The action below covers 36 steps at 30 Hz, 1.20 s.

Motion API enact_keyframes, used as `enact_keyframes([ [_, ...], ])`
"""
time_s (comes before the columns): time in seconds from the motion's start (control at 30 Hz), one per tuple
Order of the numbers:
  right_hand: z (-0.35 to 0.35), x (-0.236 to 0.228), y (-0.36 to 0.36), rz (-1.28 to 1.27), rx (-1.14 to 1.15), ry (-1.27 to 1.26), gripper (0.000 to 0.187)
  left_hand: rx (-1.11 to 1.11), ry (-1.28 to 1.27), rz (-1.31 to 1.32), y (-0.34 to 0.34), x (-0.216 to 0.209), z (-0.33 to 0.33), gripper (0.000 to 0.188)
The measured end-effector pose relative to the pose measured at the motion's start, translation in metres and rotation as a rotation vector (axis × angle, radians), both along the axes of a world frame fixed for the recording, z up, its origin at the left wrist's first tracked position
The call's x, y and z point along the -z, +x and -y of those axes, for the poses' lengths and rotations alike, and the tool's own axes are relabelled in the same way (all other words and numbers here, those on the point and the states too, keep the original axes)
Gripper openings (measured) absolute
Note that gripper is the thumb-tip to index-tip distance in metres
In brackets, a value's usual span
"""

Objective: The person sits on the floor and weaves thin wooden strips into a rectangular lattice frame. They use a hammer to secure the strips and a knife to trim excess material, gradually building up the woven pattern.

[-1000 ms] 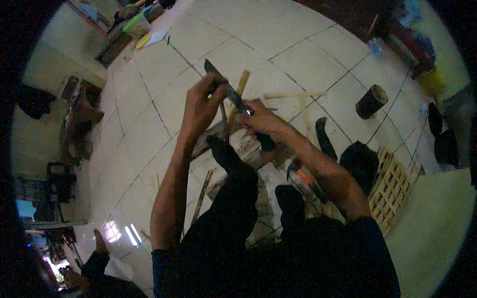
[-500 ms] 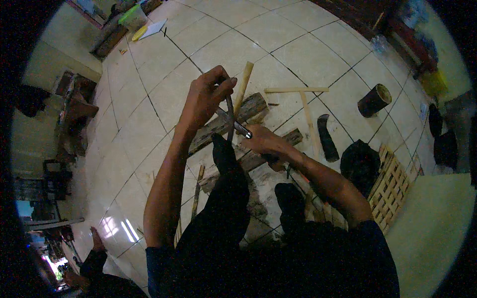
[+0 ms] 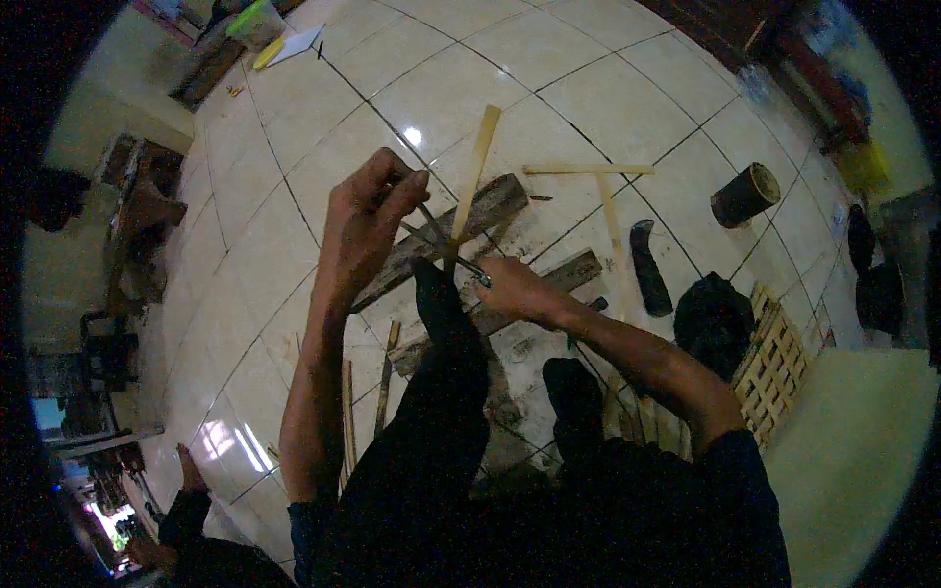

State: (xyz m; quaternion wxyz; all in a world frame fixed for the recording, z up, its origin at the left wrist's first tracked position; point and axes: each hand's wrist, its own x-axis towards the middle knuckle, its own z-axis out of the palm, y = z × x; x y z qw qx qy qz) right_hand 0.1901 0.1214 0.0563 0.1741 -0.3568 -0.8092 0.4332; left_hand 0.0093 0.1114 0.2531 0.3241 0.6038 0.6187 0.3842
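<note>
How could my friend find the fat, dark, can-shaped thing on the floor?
On the pale tiled floor, look right of the bare right hand. Past the pale, flat wooden strips forming a T is a short, dark cylinder. Its fat, straight shape and light round end set it apart from the slim, curved, dark object nearby.

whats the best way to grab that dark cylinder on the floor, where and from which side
Probably around the middle of the dark cylinder, coming from the near left, the side facing the right hand: it seems to stand on end, pale end up, so its roundness suits a wrap-around hold.
</note>
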Motion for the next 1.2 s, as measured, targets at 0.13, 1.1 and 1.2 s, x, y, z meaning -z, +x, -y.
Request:
enact_keyframes([
  [0.13,0.005,-0.015,0.001,0.126,-0.049,-0.359,0.034,-0.019,0.072,0.112,0.0,0.007,-0.003,0.021],
  [1.1,-0.05,-0.021,-0.04,-0.121,0.114,0.101,0.029,-0.09,0.17,0.226,0.003,0.013,-0.062,0.031],
  [1.2,-0.047,-0.031,-0.043,-0.014,0.152,0.132,0.027,-0.103,0.208,0.231,-0.001,0.015,-0.063,0.03],
])
